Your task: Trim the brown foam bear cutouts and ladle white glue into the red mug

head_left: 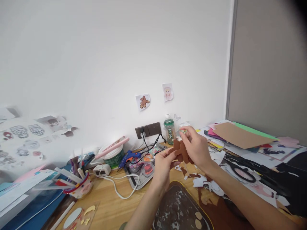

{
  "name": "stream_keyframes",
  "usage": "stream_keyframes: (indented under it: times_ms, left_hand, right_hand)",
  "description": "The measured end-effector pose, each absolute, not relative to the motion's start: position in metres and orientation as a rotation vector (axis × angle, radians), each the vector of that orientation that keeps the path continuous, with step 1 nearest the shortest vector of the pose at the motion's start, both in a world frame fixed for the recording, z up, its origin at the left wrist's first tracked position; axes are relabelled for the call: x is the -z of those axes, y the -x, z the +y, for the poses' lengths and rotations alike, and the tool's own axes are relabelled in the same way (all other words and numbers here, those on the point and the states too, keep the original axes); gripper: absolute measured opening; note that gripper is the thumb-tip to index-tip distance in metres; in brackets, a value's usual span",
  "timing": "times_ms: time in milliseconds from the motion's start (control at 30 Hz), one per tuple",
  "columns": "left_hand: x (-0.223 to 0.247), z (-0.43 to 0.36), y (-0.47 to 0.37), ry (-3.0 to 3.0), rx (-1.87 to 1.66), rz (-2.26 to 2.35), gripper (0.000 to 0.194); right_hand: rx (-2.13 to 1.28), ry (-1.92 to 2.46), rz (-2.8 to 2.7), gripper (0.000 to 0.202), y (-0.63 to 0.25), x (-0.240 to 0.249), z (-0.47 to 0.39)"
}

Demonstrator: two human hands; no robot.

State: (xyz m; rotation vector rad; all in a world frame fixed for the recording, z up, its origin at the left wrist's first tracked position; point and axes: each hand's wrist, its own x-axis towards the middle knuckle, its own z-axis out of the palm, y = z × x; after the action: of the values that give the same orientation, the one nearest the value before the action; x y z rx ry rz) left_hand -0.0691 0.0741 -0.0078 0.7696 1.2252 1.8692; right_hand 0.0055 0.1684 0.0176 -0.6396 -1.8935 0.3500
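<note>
Both hands are raised over the desk, right of centre. My left hand (164,164) pinches the left side of a brown cut-out piece (183,151) between thumb and fingers. On its right side my right hand (196,147) rests against the same piece, thumb and forefinger drawn together near its top; whether anything small is between those fingertips is too small to tell. Below lies a dark tray (176,204) with whitish smears and a few small tan pieces. Above, a paper with a brown bear figure (144,101) is stuck on the wall.
Left of the hands are a blue glue gun (130,156), a metal tray (144,182), a green tub (115,156) and a pen cup (81,188). A green bottle (169,131) stands by the wall. Paper scraps (203,182), black scissors (242,172) and coloured sheets (244,135) lie right.
</note>
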Motion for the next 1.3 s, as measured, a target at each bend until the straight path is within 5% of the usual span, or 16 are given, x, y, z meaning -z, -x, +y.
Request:
stream_keyframes:
  times_ms: [333,767,1300]
  left_hand:
    - [0.009,0.075,0.061,-0.824,-1.840,1.187,0.025]
    - [0.011,0.078,0.079,-0.593,-2.048,1.063,0.019]
    - [0.009,0.077,0.078,-0.559,-2.071,0.962,0.017]
  right_hand:
    - [-0.014,0.846,-1.947,0.018,-0.006,-0.015,0.171]
    - [-0.923,0.503,-2.279,0.017,-0.014,-0.027,0.189]
    - [-1.005,0.472,-2.285,0.015,-0.013,-0.021,0.199]
